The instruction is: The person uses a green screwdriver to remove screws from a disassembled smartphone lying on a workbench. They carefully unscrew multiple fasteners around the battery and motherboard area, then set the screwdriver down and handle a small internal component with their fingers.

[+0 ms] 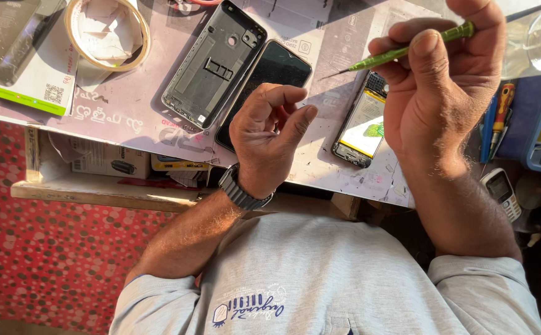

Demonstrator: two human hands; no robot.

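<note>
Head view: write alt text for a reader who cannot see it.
Seen from above, a person's right hand holds a green screwdriver over an opened phone on a cluttered workbench. The empty left hand, above a wristwatch, hovers over a black phone screen beside a grey back cover.

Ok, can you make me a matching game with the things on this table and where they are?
Things:
1. green screwdriver
2. roll of tape
3. grey phone back cover
4. wristwatch

Places:
A. on the left wrist
B. held in the right hand
C. far left of the table, by a white box
D. lying beside the black phone screen

Pairs: 1-B, 2-C, 3-D, 4-A
</note>
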